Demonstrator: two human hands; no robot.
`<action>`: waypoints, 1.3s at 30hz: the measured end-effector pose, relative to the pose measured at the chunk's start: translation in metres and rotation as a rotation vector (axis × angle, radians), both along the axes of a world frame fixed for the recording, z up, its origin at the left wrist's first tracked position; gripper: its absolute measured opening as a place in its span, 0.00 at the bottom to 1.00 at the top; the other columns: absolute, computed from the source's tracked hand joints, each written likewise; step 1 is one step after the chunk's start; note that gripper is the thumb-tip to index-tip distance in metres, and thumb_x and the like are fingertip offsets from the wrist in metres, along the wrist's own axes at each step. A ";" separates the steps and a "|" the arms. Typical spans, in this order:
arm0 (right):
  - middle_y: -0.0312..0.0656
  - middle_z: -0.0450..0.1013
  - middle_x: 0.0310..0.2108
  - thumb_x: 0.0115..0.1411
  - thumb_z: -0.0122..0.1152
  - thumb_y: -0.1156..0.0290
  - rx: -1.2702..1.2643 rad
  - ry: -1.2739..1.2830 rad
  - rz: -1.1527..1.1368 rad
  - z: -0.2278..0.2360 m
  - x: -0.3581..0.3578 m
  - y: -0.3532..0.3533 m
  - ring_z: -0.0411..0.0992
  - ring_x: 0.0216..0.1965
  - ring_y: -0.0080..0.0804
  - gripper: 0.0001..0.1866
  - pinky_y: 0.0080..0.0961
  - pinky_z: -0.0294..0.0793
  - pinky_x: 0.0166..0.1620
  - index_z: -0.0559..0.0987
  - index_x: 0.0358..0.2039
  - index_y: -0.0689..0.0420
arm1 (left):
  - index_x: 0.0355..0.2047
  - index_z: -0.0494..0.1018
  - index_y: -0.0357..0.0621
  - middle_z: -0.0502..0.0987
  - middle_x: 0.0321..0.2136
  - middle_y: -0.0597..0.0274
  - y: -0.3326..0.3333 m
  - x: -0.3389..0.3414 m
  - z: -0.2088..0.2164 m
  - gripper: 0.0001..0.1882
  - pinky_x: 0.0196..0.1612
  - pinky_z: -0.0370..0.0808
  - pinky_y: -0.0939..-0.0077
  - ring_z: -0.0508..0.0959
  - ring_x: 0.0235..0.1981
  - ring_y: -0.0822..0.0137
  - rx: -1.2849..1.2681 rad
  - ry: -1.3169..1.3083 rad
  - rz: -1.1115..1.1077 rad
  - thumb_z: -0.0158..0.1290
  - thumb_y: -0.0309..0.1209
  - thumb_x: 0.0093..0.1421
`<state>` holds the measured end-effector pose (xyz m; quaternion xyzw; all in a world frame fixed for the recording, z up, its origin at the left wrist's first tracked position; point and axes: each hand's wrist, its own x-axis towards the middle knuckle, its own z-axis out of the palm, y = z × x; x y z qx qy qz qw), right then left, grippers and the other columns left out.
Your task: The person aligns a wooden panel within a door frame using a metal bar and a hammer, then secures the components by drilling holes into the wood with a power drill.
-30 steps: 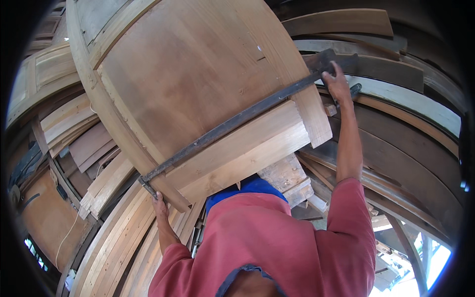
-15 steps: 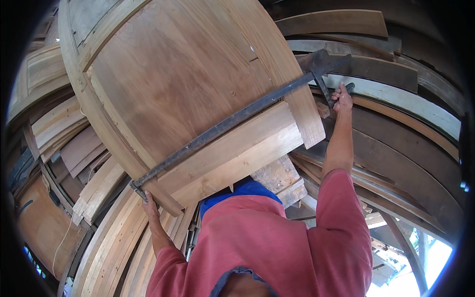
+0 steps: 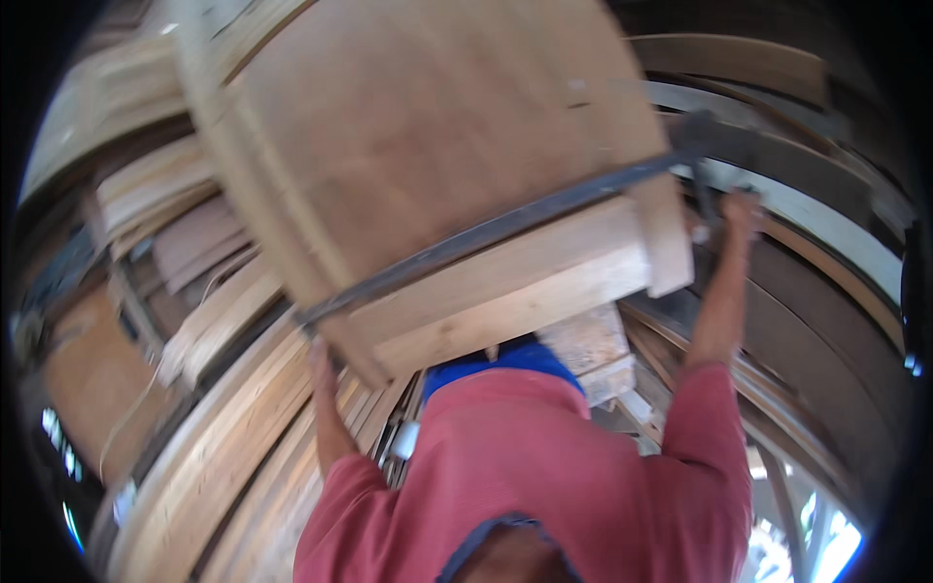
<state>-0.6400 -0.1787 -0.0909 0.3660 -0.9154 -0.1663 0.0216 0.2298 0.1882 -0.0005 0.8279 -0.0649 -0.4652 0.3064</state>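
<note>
A panelled wooden door point(image 3: 437, 126) lies in front of me, its near rail pale and bare. Across it runs a dark metal bar clamp point(image 3: 505, 223), slanting up to the right. My right hand point(image 3: 742, 209) is closed around the handle at the clamp's right end, just past the door's edge. At the lower left corner, my left hand point(image 3: 324, 369) is against the clamp's other end and the door's side; its fingers are blurred and partly hidden.
Long boards point(image 3: 224, 457) are stacked to the left, with a brown panel point(image 3: 92, 374) beyond them. Dark planks point(image 3: 797, 301) and a white board point(image 3: 826, 219) lie on the right. A worn wooden block point(image 3: 588, 345) is under the door's near edge.
The whole view has shifted and blurred, so door, clamp and arms appear farther right. Both hands stay at their ends of the clamp; my right hand is beside the handle as before.
</note>
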 end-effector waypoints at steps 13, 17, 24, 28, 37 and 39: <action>0.52 0.67 0.64 0.67 0.59 0.56 -0.366 -0.935 0.480 0.045 0.080 -0.023 0.63 0.67 0.45 0.29 0.37 0.58 0.68 0.71 0.64 0.58 | 0.41 0.73 0.41 0.71 0.32 0.71 -0.005 -0.002 -0.016 0.28 0.40 0.68 0.75 0.67 0.34 0.75 -0.128 -0.149 -0.167 0.39 0.55 0.74; 0.52 0.67 0.64 0.67 0.58 0.59 -0.358 -0.969 0.466 0.050 0.081 -0.023 0.63 0.67 0.45 0.28 0.37 0.59 0.67 0.71 0.64 0.57 | 0.35 0.70 0.43 0.64 0.27 0.73 0.010 -0.005 -0.032 0.26 0.35 0.64 0.74 0.61 0.31 0.75 -0.166 -0.230 -0.163 0.41 0.55 0.73; 0.53 0.68 0.64 0.68 0.55 0.65 -0.340 -0.917 0.480 0.045 0.074 -0.025 0.64 0.66 0.46 0.25 0.37 0.60 0.67 0.71 0.64 0.57 | 0.38 0.72 0.34 0.72 0.27 0.59 0.005 -0.035 -0.035 0.27 0.41 0.70 0.64 0.70 0.32 0.64 -0.071 -0.499 -0.117 0.38 0.50 0.74; 0.53 0.68 0.64 0.68 0.55 0.65 -0.320 -0.931 0.506 0.045 0.079 -0.026 0.64 0.66 0.46 0.25 0.37 0.61 0.67 0.71 0.64 0.57 | 0.41 0.73 0.31 0.75 0.29 0.44 -0.003 -0.018 -0.031 0.28 0.45 0.70 0.58 0.74 0.35 0.54 0.005 -0.562 -0.180 0.38 0.49 0.74; 0.53 0.68 0.63 0.69 0.52 0.61 -0.281 -0.740 0.591 0.047 0.078 -0.023 0.64 0.66 0.52 0.24 0.43 0.61 0.67 0.71 0.63 0.51 | 0.51 0.73 0.33 0.80 0.43 0.51 -0.013 -0.020 -0.027 0.30 0.50 0.72 0.61 0.77 0.43 0.60 0.045 -0.401 -0.277 0.34 0.49 0.76; 0.55 0.71 0.60 0.68 0.53 0.61 -0.315 -0.700 0.581 0.053 0.098 -0.024 0.67 0.63 0.55 0.23 0.43 0.64 0.65 0.72 0.63 0.50 | 0.49 0.74 0.33 0.79 0.39 0.53 -0.001 -0.022 -0.023 0.31 0.47 0.73 0.62 0.75 0.41 0.62 0.163 -0.586 -0.303 0.43 0.54 0.72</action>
